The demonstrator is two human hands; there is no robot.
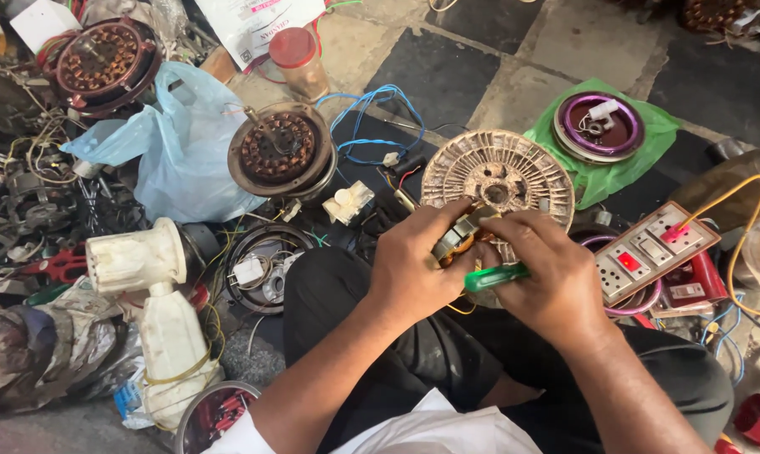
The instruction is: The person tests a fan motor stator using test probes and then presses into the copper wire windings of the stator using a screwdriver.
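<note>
1. A small motor part, wound with copper and banded in grey metal, is sitting between both hands, just above the person's lap and in front of a round ribbed rotor disc.
2. The left hand is wrapping its fingers around the part from the left, clamped on it.
3. The right hand is closing on a green-handled tool, whose handle is sticking out leftward under the part; its fingertips are also touching the part from the right.
4. The person is sitting on the floor, dark trousers showing below the hands.
5. To the right, a switch-and-socket board with a lit red switch is lying near the right hand, a yellow wire looping from it.
6. Beyond the disc, a purple-rimmed round housing is resting on a green plastic bag.
7. To the left, a copper-wound stator is lying beside a pale blue plastic bag, and a white plastic appliance body is standing nearer the person.
</note>
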